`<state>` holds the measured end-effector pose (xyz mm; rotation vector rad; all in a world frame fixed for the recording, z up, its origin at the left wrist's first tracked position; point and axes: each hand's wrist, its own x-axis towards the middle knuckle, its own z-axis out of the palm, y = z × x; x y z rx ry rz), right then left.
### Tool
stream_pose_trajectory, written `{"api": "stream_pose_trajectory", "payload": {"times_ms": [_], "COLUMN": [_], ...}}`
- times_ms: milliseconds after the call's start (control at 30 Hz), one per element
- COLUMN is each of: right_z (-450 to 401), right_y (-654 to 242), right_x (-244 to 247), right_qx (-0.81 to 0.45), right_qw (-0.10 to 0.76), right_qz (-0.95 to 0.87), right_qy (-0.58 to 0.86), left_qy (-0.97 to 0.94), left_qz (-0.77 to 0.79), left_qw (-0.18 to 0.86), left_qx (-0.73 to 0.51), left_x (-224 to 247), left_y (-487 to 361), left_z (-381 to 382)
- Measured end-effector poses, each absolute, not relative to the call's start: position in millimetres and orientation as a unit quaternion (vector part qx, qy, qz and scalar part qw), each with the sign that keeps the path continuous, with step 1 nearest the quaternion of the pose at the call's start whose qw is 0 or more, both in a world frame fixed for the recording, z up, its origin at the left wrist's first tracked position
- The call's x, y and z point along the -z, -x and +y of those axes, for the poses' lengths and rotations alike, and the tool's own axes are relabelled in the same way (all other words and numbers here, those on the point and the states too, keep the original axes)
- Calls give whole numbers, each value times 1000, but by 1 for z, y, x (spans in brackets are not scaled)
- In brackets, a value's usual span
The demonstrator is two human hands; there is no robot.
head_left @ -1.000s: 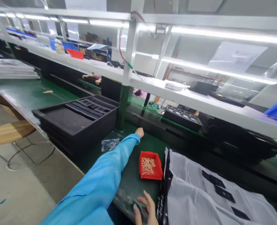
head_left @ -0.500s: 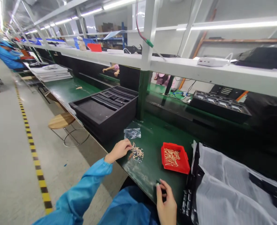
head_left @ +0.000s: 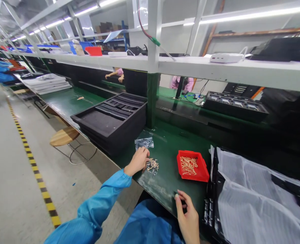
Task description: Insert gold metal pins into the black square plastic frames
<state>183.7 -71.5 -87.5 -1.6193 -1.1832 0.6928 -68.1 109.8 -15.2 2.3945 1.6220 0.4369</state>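
A little heap of thin pale sticks [head_left: 152,164] lies on the green bench [head_left: 166,144]. The sticks point every way, with dark bits among them. The left hand [head_left: 137,162] is curled, fingers down, just beside the heap; I cannot tell if it pinches anything. The right hand [head_left: 188,217] is at the bench edge, fingers bent close together; I cannot tell if they hold anything. One clear plastic bag [head_left: 144,143] lies just past the heap. One red tray [head_left: 190,177] holds many more sticks. One black foam tray [head_left: 106,139] stands farther left.
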Motion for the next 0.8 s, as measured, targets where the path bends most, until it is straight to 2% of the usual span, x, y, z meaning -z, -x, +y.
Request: {"api": "stream_pose_trajectory", "payload": {"times_ms": [233,433,600,800], "right_z": [-69,-69,-68,-68], "right_y": [-184,-183,-184,-182], "right_x": [85,84,80,61], "right_qx": [-300,-307,-321,-353], "right_qw": [478,484,492,513], "right_qz": [-489,-480,-471,-444], "right_qy": [665,664,658,644], "left_qy": [-780,-783,-749,-609], "left_qz": [590,568,551,507], "left_qw": [88,140,232,415], "left_qx": [-189,-212,-286,-447], "left_x": [15,19,24,13], "left_y": [70,67,67,63], "left_z": [107,111,114,112]}}
